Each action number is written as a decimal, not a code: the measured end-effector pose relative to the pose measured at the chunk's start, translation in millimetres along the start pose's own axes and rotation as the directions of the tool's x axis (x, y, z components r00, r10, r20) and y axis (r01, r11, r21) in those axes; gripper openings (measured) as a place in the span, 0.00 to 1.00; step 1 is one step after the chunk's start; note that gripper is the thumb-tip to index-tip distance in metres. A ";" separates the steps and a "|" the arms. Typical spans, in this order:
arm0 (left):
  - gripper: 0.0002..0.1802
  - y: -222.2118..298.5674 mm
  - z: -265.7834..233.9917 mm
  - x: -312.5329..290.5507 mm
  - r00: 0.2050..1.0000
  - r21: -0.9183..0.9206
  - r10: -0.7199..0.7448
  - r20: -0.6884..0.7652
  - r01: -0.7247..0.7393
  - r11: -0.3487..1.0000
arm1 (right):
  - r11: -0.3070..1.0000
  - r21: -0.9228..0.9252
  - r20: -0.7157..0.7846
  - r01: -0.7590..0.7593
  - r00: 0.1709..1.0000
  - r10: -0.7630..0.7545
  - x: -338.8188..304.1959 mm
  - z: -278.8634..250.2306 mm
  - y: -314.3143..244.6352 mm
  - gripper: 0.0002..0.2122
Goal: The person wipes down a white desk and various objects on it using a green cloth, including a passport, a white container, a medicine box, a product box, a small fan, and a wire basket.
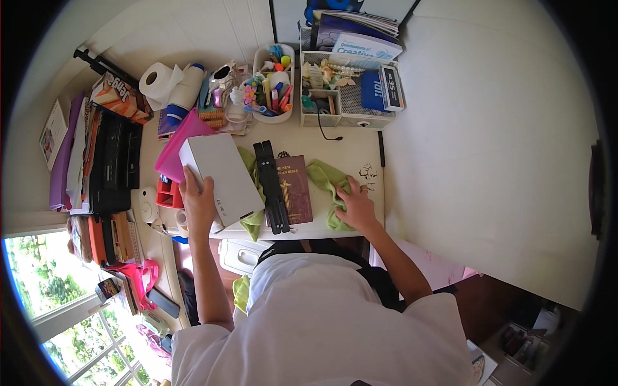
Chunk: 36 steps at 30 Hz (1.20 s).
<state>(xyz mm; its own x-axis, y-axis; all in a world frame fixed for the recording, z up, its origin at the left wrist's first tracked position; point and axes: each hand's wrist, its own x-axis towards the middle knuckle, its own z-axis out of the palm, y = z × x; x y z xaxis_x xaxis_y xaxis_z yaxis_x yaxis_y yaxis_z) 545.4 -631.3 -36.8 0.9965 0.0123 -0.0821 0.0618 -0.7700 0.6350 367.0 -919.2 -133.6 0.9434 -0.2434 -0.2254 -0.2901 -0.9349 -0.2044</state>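
Observation:
My left hand [198,201] grips the near left edge of a white cardboard box [225,172], tilted over the left part of the desk, with the thumb on its face. At the right, my right hand [356,204] is on a crumpled green cloth [327,175], fingers bent over its edge. Between the hands lies a maroon book [296,193] with a gold cross on its cover. A long black strap-like object [271,186] overlaps the book's left edge. Another green cloth [251,225] shows partly from under the box. Behind the box stands a bright pink folder or pouch [183,145].
Along the back are a paper roll [154,80], a white caddy of pens [277,106] and a mesh organizer [351,103] with books and beads. A black printer [116,161] stands left, near a red holder [168,193]. Dark branching marks [367,172] show at the desk's right.

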 end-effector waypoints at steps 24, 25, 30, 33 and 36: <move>0.26 -1.3 2.6 -10.5 0.970 0.453 0.166 -0.179 -0.069 0.889 | 0.920 -0.067 -0.048 -0.385 0.923 0.383 95.6 -15.0 31.5 0.16; 0.26 -1.3 3.7 -10.1 0.960 0.486 0.183 -0.212 -0.058 0.872 | 0.899 -0.113 -0.045 -0.424 0.906 0.422 85.7 -16.9 24.5 0.20; 0.25 49.5 28.8 -8.4 0.909 0.226 0.376 -0.176 -0.335 0.915 | 0.979 -0.003 -0.257 -0.202 0.947 0.195 72.1 7.3 3.9 0.28; 0.25 82.9 85.5 -8.8 0.899 -0.702 0.257 0.355 0.075 0.708 | 0.993 0.059 -0.276 -0.100 0.954 0.113 85.2 14.9 1.7 0.27; 0.28 96.5 162.0 12.2 0.714 -0.713 0.113 0.691 0.650 0.263 | 0.996 0.017 -0.260 -0.087 0.962 0.088 87.1 2.6 -4.5 0.24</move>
<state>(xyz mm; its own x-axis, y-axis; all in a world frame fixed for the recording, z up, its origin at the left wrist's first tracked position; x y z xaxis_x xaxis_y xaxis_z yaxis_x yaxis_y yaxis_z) 554.5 -808.7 -100.9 0.6797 -0.5192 -0.5180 0.7032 0.2606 0.6615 450.0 -935.5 -154.7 0.9233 -0.3839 0.0128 -0.3738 -0.9057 -0.1998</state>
